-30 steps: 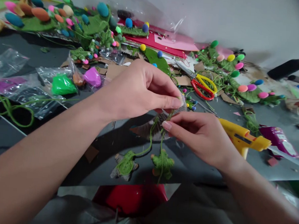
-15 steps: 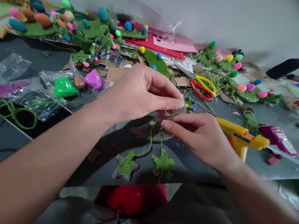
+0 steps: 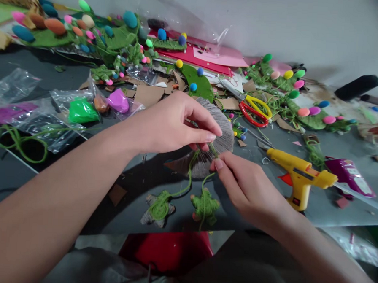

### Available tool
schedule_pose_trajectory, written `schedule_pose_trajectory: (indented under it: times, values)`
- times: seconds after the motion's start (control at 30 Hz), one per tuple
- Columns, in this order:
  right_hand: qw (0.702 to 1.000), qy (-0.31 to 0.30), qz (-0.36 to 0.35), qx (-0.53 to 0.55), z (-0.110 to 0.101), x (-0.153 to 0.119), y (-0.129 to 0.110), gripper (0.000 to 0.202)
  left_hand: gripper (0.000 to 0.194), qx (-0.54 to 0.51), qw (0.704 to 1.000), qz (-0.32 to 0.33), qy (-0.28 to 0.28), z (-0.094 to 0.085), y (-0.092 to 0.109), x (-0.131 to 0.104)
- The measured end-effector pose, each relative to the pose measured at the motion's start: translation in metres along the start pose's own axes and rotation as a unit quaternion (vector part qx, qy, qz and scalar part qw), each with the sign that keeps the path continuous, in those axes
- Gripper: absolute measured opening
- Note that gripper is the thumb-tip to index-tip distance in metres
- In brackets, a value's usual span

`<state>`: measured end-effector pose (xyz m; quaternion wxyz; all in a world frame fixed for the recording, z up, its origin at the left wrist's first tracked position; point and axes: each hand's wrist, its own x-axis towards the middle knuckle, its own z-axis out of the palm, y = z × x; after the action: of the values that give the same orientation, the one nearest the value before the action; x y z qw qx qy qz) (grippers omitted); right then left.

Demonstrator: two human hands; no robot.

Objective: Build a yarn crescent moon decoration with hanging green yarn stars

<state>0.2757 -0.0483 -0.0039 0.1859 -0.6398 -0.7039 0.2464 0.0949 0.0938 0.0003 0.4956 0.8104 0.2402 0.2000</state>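
Note:
Over a grey yarn-wrapped disc (image 3: pixel 225 133), my left hand (image 3: pixel 180 126) pinches green yarn between thumb and fingers. Just right of it and lower, my right hand (image 3: pixel 237 178) grips green yarn (image 3: pixel 212 150) between thumb and index finger. Strands run down from the hands to two small stars near the table's front edge: a grey and green star (image 3: pixel 159 209) on the left and a green star (image 3: pixel 205 206) on the right. Part of the disc lies hidden under my left hand.
A yellow glue gun (image 3: pixel 298 174) lies right of my right hand. Behind it are red-and-yellow scissors (image 3: pixel 255 111). Plastic bags with green clay (image 3: pixel 83 109) and purple clay (image 3: pixel 118 100) lie left. Decorated green leaves (image 3: pixel 118 38) and a pink packet (image 3: pixel 348 177) are farther out.
My left hand has moved down and slightly left, and my right hand down and slightly right. More of the grey disc and the glue gun now shows.

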Motion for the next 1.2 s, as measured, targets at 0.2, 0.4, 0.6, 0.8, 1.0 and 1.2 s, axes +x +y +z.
schedule_pose_trajectory:
  times: [0.2, 0.4, 0.6, 0.8, 1.0, 1.2]
  values:
    - [0.993, 0.076, -0.014, 0.090, -0.003, -0.008, 0.004, 0.014, 0.011, 0.053, 0.998, 0.017, -0.024, -0.005, -0.002, 0.000]
    - [0.987, 0.134, 0.006, 0.092, -0.003, -0.015, 0.002, 0.013, 0.023, 0.082, 0.997, -0.011, -0.007, -0.001, 0.003, 0.003]
    - [0.991, 0.119, -0.056, -0.001, 0.004, -0.022, 0.004, 0.009, 0.022, 0.116, 0.993, -0.014, 0.000, 0.005, 0.001, 0.005]
    - [0.994, 0.098, -0.050, -0.029, 0.006, -0.024, 0.004, 0.012, 0.017, 0.139, 0.990, 0.004, -0.013, 0.006, 0.004, 0.006]
    - [0.987, 0.111, -0.074, -0.089, 0.010, -0.029, 0.002, 0.019, 0.023, 0.206, 0.978, 0.040, 0.014, 0.015, 0.005, 0.008]
    - [0.979, 0.128, -0.083, -0.137, 0.019, -0.032, -0.005, 0.019, 0.017, 0.251, 0.963, 0.096, 0.015, 0.024, -0.002, 0.014]
